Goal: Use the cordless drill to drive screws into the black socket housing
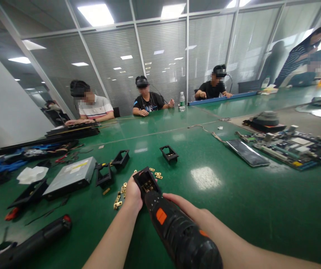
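My left hand [134, 195] is wrapped round the left side of a black plastic socket housing [143, 175], tilted so that its open side faces me; small brass pieces show inside. My right hand [190, 207] holds a black cordless drill [174, 228] with orange parts; the drill's body hides the grip and most fingers. One right finger stretches toward the housing's lower edge. The drill's nose reaches the housing's opening, and the tip is hidden. Loose brass plates [118, 201] lie left of my left hand, and several more brass plates [158, 175] lie beyond the housing.
Other black housings [169, 154] stand on the green table [233, 201]. To the left are a metal disc drive [70, 175] and another black tool [37, 243]. A phone-like slab [247, 152] and a circuit board [297, 145] lie right. Several people sit or stand beyond.
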Action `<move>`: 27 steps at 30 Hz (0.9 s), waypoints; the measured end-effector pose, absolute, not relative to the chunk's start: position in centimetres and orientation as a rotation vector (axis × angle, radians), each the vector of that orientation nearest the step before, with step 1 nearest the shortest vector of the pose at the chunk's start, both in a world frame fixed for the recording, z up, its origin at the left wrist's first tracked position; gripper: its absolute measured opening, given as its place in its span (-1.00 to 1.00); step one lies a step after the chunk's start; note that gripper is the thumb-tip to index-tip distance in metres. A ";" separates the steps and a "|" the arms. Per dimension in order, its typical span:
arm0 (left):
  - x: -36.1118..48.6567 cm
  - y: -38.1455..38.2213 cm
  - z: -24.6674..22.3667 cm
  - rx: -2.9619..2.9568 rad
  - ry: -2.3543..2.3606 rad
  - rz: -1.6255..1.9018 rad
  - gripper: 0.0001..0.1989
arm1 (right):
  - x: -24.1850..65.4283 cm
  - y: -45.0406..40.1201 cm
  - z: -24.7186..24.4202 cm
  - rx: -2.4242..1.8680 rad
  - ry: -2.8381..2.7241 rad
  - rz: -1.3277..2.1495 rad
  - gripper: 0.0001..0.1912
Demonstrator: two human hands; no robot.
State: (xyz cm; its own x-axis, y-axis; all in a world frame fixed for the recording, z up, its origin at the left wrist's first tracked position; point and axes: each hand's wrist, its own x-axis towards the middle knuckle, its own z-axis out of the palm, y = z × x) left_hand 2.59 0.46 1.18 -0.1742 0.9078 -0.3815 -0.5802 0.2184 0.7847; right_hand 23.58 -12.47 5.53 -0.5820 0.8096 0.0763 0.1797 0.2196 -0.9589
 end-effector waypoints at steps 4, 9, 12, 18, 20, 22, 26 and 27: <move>2.6 0.5 1.0 0.506 1.133 1.367 -0.76 | 23.2 -11.7 4.7 -0.952 -1.920 1.413 -0.06; 2.7 0.6 0.8 0.536 1.145 1.393 -0.77 | 23.5 -11.5 4.8 -0.945 -1.916 1.420 0.12; 2.7 0.5 0.9 0.539 1.146 1.394 -0.77 | 23.6 -11.6 4.5 -0.965 -1.913 1.404 0.19; 2.6 0.6 0.7 0.545 1.130 1.400 -0.79 | 23.6 -11.7 3.7 -0.955 -1.906 1.360 0.15; 2.6 0.6 0.7 0.537 1.131 1.398 -0.80 | 23.6 -11.7 4.0 -0.956 -1.908 1.358 0.16; 2.6 0.6 0.7 0.521 1.132 1.396 -0.79 | 23.6 -11.6 4.5 -0.943 -1.911 1.371 0.16; 2.6 0.5 0.8 0.504 1.097 1.407 -0.80 | 23.6 -11.5 5.1 -0.939 -1.924 1.394 0.13; 2.6 0.5 0.8 0.505 1.097 1.404 -0.80 | 23.6 -11.5 5.2 -0.936 -1.924 1.397 0.14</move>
